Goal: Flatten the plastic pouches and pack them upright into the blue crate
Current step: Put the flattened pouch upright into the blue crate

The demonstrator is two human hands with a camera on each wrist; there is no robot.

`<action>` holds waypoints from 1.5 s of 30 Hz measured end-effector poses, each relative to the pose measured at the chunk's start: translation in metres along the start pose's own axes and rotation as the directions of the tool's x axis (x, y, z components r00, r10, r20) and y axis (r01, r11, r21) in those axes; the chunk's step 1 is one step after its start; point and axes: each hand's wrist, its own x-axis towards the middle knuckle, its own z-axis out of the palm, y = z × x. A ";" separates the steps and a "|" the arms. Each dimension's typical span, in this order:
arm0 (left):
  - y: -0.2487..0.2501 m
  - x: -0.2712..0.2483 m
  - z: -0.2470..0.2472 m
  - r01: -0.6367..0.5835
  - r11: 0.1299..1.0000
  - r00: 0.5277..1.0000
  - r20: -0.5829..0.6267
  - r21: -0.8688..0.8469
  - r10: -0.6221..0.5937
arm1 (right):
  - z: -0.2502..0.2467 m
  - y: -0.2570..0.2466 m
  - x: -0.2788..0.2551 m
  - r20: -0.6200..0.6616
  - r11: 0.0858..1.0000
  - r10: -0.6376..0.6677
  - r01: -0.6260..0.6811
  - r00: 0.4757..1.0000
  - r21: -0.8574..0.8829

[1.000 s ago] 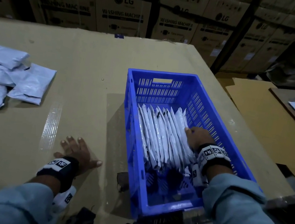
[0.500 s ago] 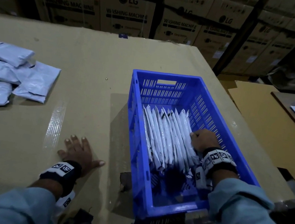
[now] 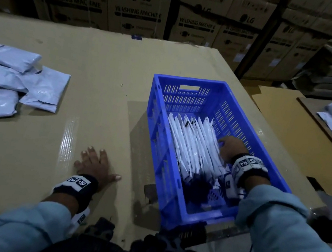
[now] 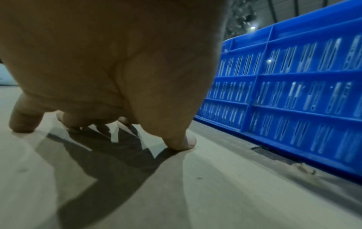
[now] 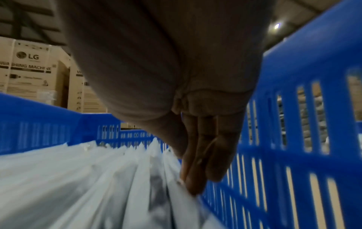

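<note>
Pouches (image 3: pixel 193 146), white, stand on edge in a leaning row inside the blue crate (image 3: pixel 187 98), which sits by the right edge of the cardboard-covered table (image 3: pixel 107 76). My right hand (image 3: pixel 230 148) is down in the crate between the row and the right wall, straight fingers (image 5: pixel 195 175) pressed against the outermost pouch, grasping nothing. My left hand (image 3: pixel 97 164) lies spread on the table left of the crate, fingertips (image 4: pixel 183 142) down, holding nothing. Loose pouches (image 3: pixel 14 82) are heaped at the table's left edge. Cartons (image 3: pixel 136 8) beyond the far edge read "LG" and "WASHING MACHINE".
</note>
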 end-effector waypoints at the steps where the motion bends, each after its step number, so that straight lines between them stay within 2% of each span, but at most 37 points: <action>1: -0.004 0.000 -0.001 -0.024 1.000 1.000 -0.002 0.004 0.024 | -0.006 0.002 -0.003 -0.012 1.000 0.013 -0.013 1.000 -0.005; 6: -0.033 0.008 -0.004 -0.168 0.986 0.986 0.022 0.008 0.168 | -0.030 -0.012 -0.025 0.029 0.997 0.043 -0.041 0.999 -0.059; 10: -0.062 0.013 -0.011 -0.284 0.948 0.958 0.006 -0.143 0.288 | -0.051 -0.042 -0.046 -0.091 0.999 0.042 -0.044 0.995 -0.010; 13: -0.084 0.001 -0.021 -0.322 0.914 0.945 -0.024 -0.247 0.327 | -0.069 -0.073 -0.071 -0.171 0.997 0.047 -0.036 0.984 0.063; 16: -0.113 -0.022 -0.019 -0.354 0.895 0.932 -0.020 -0.270 0.362 | -0.089 -0.108 -0.103 -0.273 0.993 0.030 0.002 0.962 0.117; 20: -0.162 -0.048 0.000 -0.405 0.876 0.913 -0.074 -0.262 0.400 | -0.097 -0.163 -0.156 -0.366 0.987 -0.019 0.075 0.931 0.141; 23: -0.201 -0.061 0.021 -0.387 0.888 0.921 -0.070 -0.250 0.382 | -0.090 -0.209 -0.194 -0.394 0.977 -0.093 0.161 0.914 0.142; 27: -0.249 -0.091 0.055 -0.297 0.949 0.954 -0.076 -0.107 0.290 | -0.060 -0.265 -0.232 -0.390 0.934 -0.199 0.295 0.899 0.202; 34: -0.322 -0.176 0.104 -0.093 0.992 0.991 -0.103 -0.083 0.084 | 0.022 -0.340 -0.289 -0.219 0.867 -0.367 0.418 0.904 0.271; 39: -0.364 -0.225 0.115 -0.123 0.985 0.989 -0.097 -0.119 0.111 | 0.064 -0.390 -0.331 -0.181 0.808 -0.442 0.478 0.878 0.343; 45: -0.408 -0.247 0.107 -0.159 0.952 0.985 -0.108 -0.261 0.135 | 0.088 -0.471 -0.366 -0.166 0.756 -0.513 0.534 0.842 0.379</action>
